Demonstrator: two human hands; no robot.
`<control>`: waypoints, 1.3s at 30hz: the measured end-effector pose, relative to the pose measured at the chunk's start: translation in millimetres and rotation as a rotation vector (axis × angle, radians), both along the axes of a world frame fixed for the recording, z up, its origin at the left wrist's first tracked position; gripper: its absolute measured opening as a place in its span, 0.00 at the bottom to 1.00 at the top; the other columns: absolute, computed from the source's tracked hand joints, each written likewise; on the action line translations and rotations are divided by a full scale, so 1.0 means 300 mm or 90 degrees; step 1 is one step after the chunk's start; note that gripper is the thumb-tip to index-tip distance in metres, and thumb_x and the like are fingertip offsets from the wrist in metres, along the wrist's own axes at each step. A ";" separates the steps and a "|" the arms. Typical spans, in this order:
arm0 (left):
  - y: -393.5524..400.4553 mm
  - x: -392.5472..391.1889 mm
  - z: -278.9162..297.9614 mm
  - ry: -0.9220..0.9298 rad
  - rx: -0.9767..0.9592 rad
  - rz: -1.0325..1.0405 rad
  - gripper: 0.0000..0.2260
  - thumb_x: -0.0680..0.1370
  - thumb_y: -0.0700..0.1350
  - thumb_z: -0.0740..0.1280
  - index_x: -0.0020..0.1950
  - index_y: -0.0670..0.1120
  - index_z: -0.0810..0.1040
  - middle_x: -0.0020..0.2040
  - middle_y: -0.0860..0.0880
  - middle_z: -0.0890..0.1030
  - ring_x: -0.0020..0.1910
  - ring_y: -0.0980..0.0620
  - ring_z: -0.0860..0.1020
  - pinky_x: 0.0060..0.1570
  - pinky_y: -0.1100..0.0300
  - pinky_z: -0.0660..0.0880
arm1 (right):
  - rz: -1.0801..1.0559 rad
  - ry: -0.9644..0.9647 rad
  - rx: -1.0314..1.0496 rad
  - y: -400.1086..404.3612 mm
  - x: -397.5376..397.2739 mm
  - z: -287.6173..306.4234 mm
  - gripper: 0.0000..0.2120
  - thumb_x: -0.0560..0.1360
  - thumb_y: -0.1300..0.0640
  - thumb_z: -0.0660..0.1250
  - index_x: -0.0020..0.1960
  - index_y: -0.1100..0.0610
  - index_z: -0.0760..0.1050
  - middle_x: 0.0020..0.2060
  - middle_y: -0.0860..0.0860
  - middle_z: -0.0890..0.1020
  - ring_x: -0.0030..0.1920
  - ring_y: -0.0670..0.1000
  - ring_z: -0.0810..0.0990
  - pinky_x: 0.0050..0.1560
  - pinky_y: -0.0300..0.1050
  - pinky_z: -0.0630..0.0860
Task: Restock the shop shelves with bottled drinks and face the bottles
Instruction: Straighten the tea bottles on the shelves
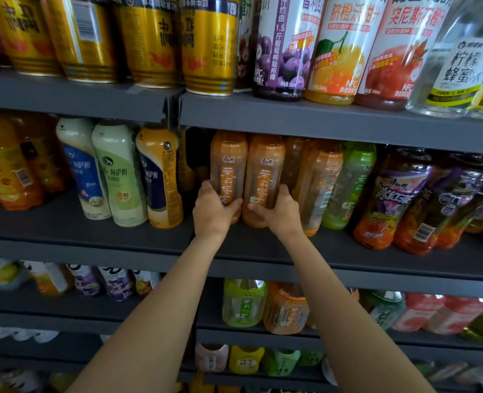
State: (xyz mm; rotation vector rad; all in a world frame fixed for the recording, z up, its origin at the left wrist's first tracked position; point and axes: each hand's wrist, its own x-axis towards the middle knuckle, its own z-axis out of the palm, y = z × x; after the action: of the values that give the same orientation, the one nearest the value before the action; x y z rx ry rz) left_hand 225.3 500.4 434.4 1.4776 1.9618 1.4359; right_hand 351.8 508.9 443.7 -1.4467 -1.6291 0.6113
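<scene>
Both bare forearms reached up from the person to the middle shelf (263, 245). Their left hand (213, 207) was wrapped around 1 orange jasmine tea bottle (228, 168), and the right hand (280, 212) clasped its twin (264, 177) just beside it, labels already turned outward. Beyond the right hand more tea bottles stood behind. Judging by the full rows, stocking looked well along, with these 2 left to square up.

Dim, soft light with dark shadow under each shelf (319, 123); edges bow and blur from wide-angle distortion.
</scene>
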 end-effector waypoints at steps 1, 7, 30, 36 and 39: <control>-0.002 -0.001 0.001 0.000 0.000 0.000 0.26 0.71 0.47 0.73 0.64 0.41 0.67 0.61 0.43 0.75 0.61 0.44 0.74 0.56 0.54 0.71 | 0.005 0.000 -0.007 0.001 0.005 -0.002 0.25 0.71 0.56 0.72 0.62 0.61 0.66 0.59 0.56 0.77 0.60 0.54 0.76 0.53 0.38 0.70; -0.012 -0.005 0.001 0.017 0.004 0.003 0.26 0.71 0.48 0.73 0.63 0.41 0.68 0.61 0.43 0.75 0.60 0.44 0.74 0.57 0.53 0.71 | 0.041 0.001 -0.048 0.007 0.032 -0.019 0.24 0.72 0.57 0.71 0.64 0.61 0.68 0.60 0.55 0.78 0.61 0.54 0.75 0.58 0.42 0.71; -0.138 -0.013 -0.023 0.099 0.062 0.051 0.33 0.70 0.47 0.73 0.70 0.40 0.62 0.65 0.40 0.68 0.65 0.42 0.67 0.63 0.50 0.65 | -0.346 0.043 0.201 -0.065 0.089 0.032 0.36 0.70 0.56 0.73 0.70 0.64 0.59 0.67 0.61 0.66 0.68 0.58 0.65 0.67 0.48 0.63; -0.216 0.096 -0.055 0.129 0.213 -0.052 0.20 0.74 0.45 0.68 0.63 0.40 0.70 0.57 0.43 0.73 0.59 0.47 0.71 0.59 0.51 0.71 | -0.225 0.010 0.004 -0.057 0.179 -0.003 0.32 0.68 0.51 0.75 0.62 0.64 0.64 0.59 0.61 0.76 0.60 0.60 0.75 0.56 0.51 0.75; -0.219 0.137 -0.007 0.055 0.195 -0.166 0.27 0.73 0.52 0.70 0.67 0.42 0.67 0.62 0.47 0.73 0.63 0.53 0.70 0.61 0.62 0.67 | -0.190 -0.024 0.106 -0.135 0.147 -0.035 0.28 0.68 0.50 0.74 0.57 0.64 0.67 0.53 0.59 0.79 0.53 0.58 0.79 0.49 0.51 0.78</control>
State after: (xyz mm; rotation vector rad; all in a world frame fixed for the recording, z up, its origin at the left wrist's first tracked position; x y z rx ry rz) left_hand 266.3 434.8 432.3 1.8751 1.5700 1.6284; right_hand 396.0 468.4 433.3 -1.5445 -1.4191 0.2738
